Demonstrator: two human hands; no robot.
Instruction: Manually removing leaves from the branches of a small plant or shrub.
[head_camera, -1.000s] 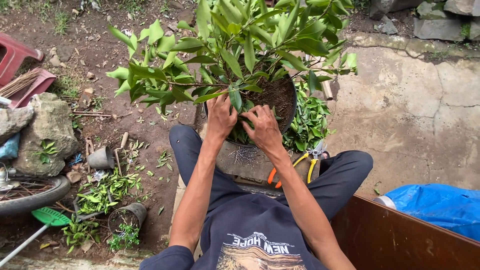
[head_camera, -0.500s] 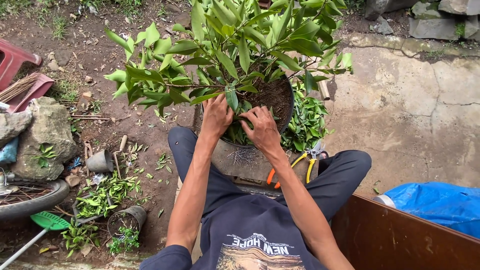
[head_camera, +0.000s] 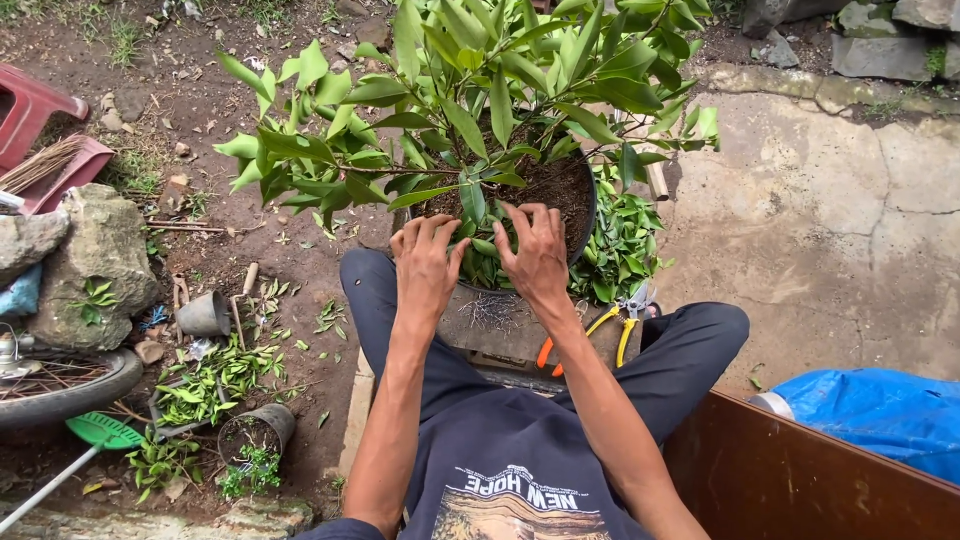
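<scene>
A leafy green plant (head_camera: 470, 90) grows from dark soil in a round black pot (head_camera: 585, 215) standing on a low block between my knees. My left hand (head_camera: 425, 265) hovers at the pot's near rim with its fingers spread and nothing in it. My right hand (head_camera: 537, 250) rests over the near rim, fingers apart among the low leaves, next to the left one. Whether its fingertips touch the soil is hidden by leaves.
Pruning shears with yellow and orange handles (head_camera: 600, 325) lie by my right knee beside a heap of cut leaves (head_camera: 620, 245). Two small pots (head_camera: 203, 316) (head_camera: 255, 430), scattered cuttings, a rock (head_camera: 95, 265), a wheel and a green rake sit left. A brown board (head_camera: 800, 470) and blue tarp (head_camera: 880, 410) lie right.
My left hand has pulled back out of the leaves to the pot's rim and opened its fingers. My right hand has spread flatter over the rim.
</scene>
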